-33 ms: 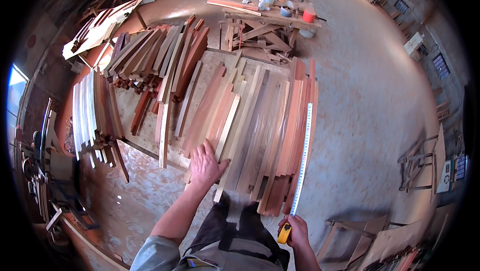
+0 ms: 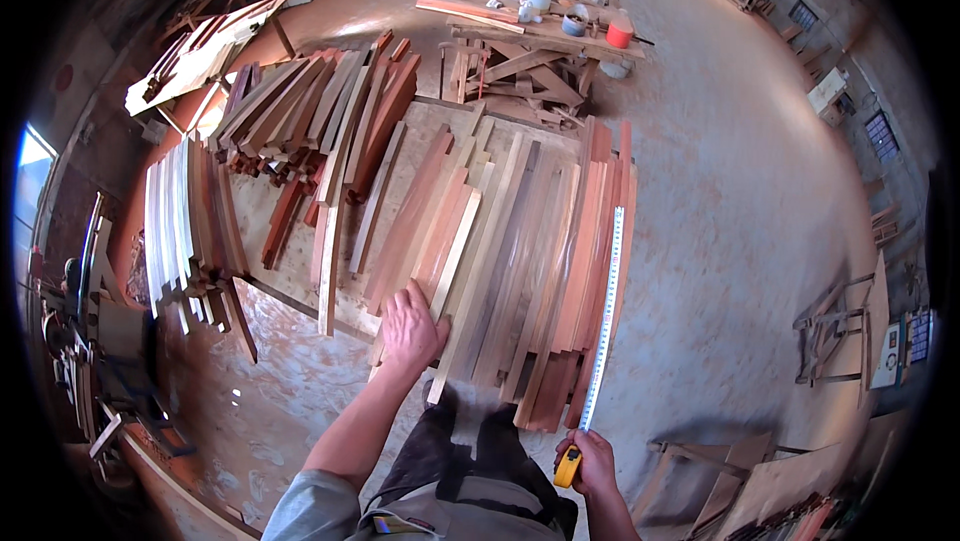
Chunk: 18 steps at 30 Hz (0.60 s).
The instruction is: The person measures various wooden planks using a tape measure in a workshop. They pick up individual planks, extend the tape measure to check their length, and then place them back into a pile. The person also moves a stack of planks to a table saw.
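Several strips [image 2: 500, 251] lie beneath the left hand [image 2: 410, 334], fingers loosely laid out. Near right, the right hand [image 2: 594, 458] grasps a tape [image 2: 568, 467], its blade [image 2: 605, 324] reaching far.

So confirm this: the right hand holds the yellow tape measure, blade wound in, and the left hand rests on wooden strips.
Not quite: the head view shows the blade drawn out. The right hand holds the yellow tape measure, and the left hand rests on wooden strips.

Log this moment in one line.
left hand: resting on strips | right hand: holding tape measure | blade: extended along strips
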Tool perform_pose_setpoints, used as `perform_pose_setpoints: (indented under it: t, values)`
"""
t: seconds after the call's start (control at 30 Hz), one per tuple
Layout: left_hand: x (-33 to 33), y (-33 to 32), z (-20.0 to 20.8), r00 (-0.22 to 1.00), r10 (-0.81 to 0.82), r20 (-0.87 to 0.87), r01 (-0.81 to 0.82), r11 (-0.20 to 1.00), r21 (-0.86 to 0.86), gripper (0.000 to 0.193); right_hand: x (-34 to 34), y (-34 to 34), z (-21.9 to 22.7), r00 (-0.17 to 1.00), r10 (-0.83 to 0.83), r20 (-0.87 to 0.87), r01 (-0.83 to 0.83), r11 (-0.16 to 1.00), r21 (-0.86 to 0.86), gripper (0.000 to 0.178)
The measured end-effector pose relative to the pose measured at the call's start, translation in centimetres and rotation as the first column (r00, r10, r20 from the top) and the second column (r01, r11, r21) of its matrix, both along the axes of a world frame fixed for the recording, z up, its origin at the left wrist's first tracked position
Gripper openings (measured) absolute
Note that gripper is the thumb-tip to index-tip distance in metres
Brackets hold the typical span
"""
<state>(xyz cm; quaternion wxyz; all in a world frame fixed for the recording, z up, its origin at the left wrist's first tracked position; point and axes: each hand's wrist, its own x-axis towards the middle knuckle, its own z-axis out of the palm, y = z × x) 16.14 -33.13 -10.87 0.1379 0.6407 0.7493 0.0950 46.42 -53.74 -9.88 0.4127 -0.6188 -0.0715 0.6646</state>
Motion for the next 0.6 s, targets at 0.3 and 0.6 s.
perform_pose_setpoints:
  t: [0.3, 0.6]
  values:
    - [-4.7, -2.2, 5.5, 0.038, 0.372, 0.927, 0.018, 0.928, -0.373, 0.045, -2.3, 2.1, 1.0, 0.998, 0.062, 0.01, -0.062, 0.997, 0.054, 0.017]
    - [-14.4, -5.5, 13.3, -0.304, 0.169, 0.938, -0.105, 0.972, -0.209, 0.056, -6.5, 5.5, 1.0, 0.992, 0.124, 0.012, -0.125, 0.987, 0.1, 0.016]
